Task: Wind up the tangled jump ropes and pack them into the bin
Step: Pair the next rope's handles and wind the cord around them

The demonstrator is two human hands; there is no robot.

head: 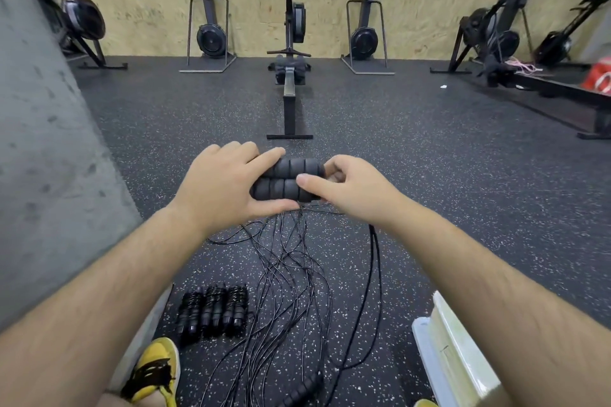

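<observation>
I hold two black foam jump rope handles (pixel 287 182) side by side at chest height. My left hand (pixel 224 185) grips their left ends, with the thumb underneath. At their right ends, my right hand (pixel 347 188) pinches them with thumb and fingers. Thin black cords (pixel 297 274) hang from the handles and lie tangled on the floor. Three wound ropes (pixel 213 311) lie together on the floor at the lower left. A loose black handle (pixel 302 390) lies at the bottom centre. The clear plastic bin (pixel 446 350) stands at the lower right, partly behind my right forearm.
A rowing machine (pixel 290 82) stands straight ahead on the speckled black rubber floor. More gym machines line the plywood wall. A grey concrete wall (pixel 39 175) runs along the left. My yellow shoe (pixel 155 370) shows at the bottom left.
</observation>
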